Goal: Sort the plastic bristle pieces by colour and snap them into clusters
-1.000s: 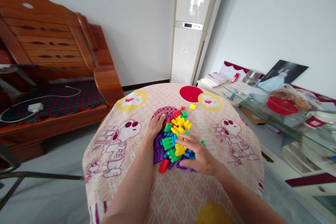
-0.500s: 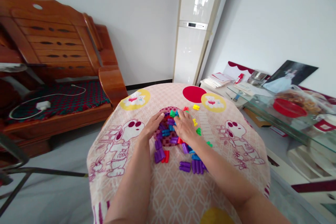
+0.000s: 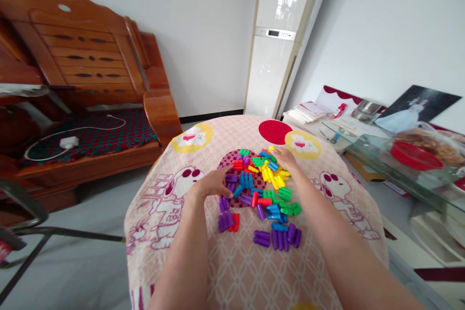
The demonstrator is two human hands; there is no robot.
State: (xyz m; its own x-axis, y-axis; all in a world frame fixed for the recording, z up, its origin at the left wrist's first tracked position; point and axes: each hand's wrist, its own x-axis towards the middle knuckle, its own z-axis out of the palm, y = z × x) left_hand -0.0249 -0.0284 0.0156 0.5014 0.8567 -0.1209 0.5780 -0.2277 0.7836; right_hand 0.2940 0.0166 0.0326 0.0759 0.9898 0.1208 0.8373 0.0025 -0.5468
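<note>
Many small plastic toy blocks made of joined tubes lie heaped mid-table, in purple, blue, green, red and yellow. My left hand [image 3: 215, 182] is at the left side of the heap. Its thumb and fingers are spread apart beside the purple blocks [image 3: 231, 183] and a blue block [image 3: 246, 180]. At the far right of the heap, my right hand [image 3: 286, 159] reaches with stretched fingers. Their tips touch a small yellow block [image 3: 271, 149]; the underside of this hand is hidden. Yellow blocks [image 3: 273, 176] and green blocks [image 3: 284, 194] lie just below it.
A patterned cloth covers the round table [image 3: 240, 271]. Near its front lie loose purple blocks [image 3: 280, 240] and a red block [image 3: 234, 223]. A glass-topped cabinet [image 3: 385, 155] with a red bowl [image 3: 417, 155] stands right; a wooden bench [image 3: 83, 68] stands left.
My right hand has moved right, off the middle of the heap, uncovering yellow, green and blue blocks. My left hand has come slightly down and right. The view has shifted a little left.
</note>
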